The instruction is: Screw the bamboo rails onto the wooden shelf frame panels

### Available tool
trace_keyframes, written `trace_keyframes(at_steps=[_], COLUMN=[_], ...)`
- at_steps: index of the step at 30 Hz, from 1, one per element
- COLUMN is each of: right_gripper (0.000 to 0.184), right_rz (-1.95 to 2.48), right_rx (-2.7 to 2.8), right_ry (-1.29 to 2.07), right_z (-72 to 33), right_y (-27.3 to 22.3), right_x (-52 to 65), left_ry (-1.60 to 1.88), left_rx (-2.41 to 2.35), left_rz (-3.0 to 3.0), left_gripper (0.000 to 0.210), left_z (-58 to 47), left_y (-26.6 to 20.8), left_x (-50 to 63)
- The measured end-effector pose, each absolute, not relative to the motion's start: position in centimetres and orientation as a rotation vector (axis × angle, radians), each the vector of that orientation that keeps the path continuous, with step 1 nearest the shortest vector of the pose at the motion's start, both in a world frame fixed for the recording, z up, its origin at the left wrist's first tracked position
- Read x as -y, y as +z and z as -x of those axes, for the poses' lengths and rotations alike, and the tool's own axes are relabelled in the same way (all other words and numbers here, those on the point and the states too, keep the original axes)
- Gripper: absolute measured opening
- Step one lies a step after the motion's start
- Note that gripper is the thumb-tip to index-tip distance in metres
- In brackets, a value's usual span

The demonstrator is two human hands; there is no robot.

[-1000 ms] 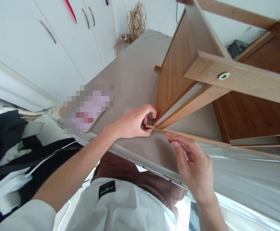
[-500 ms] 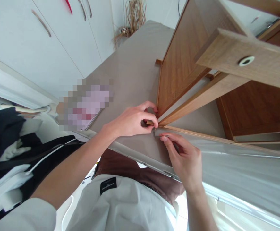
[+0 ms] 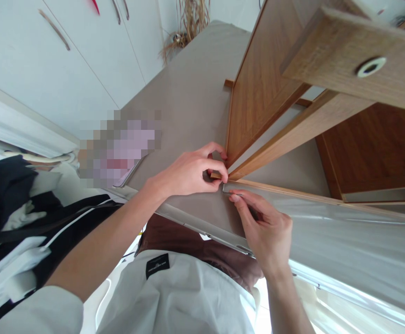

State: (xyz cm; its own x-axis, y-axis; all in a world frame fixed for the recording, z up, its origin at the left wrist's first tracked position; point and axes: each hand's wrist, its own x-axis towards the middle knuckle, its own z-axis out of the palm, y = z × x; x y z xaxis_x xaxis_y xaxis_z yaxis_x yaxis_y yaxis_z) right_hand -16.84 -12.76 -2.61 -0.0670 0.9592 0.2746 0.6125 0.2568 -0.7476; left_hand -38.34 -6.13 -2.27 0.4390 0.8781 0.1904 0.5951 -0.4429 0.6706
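A brown wooden furniture frame [image 3: 258, 88] stands on the beige-covered table, its panels and rails reaching to the right. At its near lower corner my left hand [image 3: 191, 174] curls its fingers around the short wooden end [image 3: 216, 176] of the frame. Pinched between the thumb and fingers of my right hand [image 3: 263, 220] is a thin L-shaped hex key [image 3: 226, 189]. The key's short arm meets the corner just below my left fingertips. What its tip sits in is too small to make out.
The table [image 3: 191, 97] has a pixelated pinkish flat item [image 3: 125, 148] on its left side. White cabinets [image 3: 94, 51] stand behind, near dried plant leaves [image 3: 191, 23]. Close to the camera, a wooden rail with a round metal insert [image 3: 371, 67] juts in from the right.
The hex key in my right hand has turned slightly at the corner. My left hand keeps its hold, and the view has shifted a little.
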Motion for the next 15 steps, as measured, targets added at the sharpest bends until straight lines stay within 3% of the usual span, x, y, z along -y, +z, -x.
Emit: trace_keyframes(at_steps=[15], right_gripper=[0.013], right_rz=[1.447], right_rx=[1.768], right_ry=[0.488], right_z=[17.7], right_y=[-2.6], right_x=[12.8], left_ry=[0.712], left_rx=[-1.213], left_rz=[-2.170], left_gripper=[0.007], left_z=[38.4], left_y=[-2.0], left_x=[6.1])
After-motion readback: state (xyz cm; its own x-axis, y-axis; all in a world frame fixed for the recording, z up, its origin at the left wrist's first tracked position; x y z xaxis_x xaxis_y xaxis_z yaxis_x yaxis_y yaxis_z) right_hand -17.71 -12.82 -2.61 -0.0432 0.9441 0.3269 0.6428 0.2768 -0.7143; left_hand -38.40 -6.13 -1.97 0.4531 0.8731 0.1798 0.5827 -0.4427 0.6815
